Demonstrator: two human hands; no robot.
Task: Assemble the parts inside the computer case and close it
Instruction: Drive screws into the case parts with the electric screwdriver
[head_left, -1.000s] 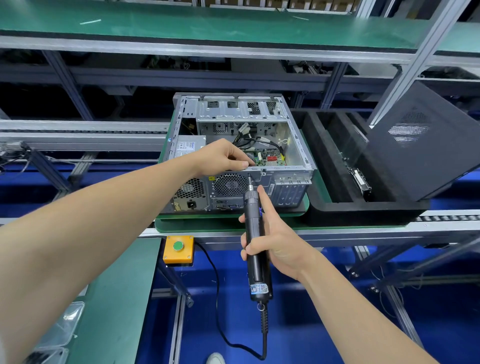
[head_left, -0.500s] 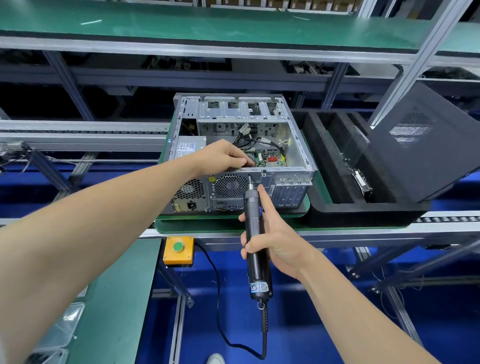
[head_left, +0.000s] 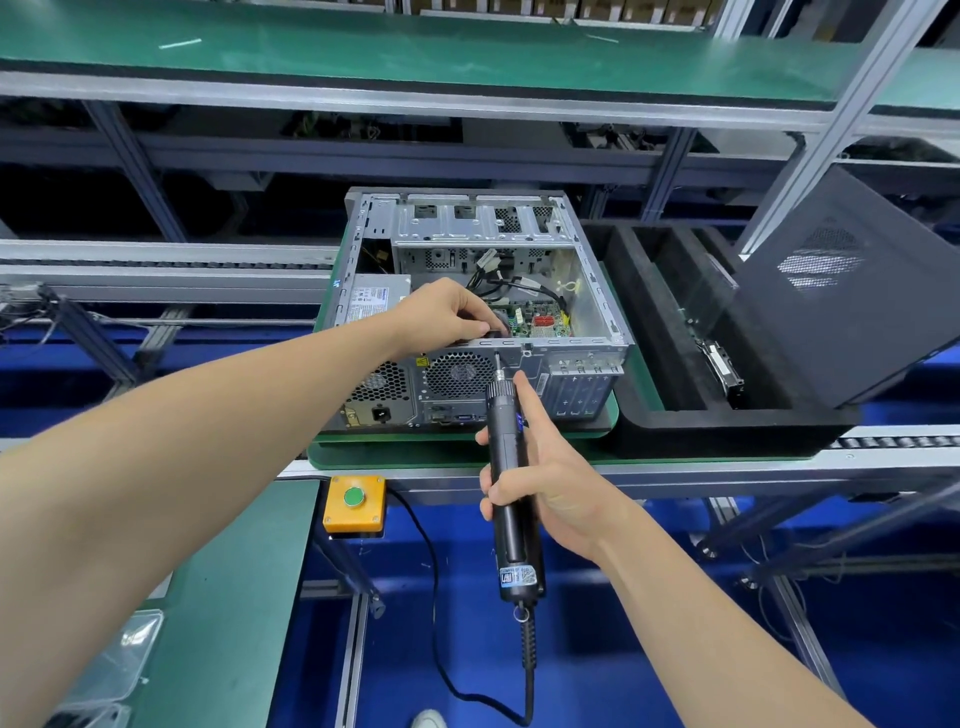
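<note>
- Green shelf (head_left: 467, 57) spans the top of the frame.
- Case (head_left: 597, 306) lies open-side up at centre on a green pallet (head_left: 415, 454), its rear panel facing the lower edge.
- Black foam tray (head_left: 675, 426) sits just right of the case, touching the pallet.
- Dark side panel (head_left: 841, 312) leans tilted in the tray at the right.
- Left hand (head_left: 447, 314) reaches over the case's near rim, fingers curled together on a dark part (head_left: 498, 328); what it is, I cannot tell.
- Right hand (head_left: 545, 478) is wrapped round a driver (head_left: 511, 509), forefinger stretched along it; the tip meets the rear panel beside the fan grille (head_left: 457, 371).
- Yellow button box (head_left: 354, 501) hangs below the pallet.
</note>
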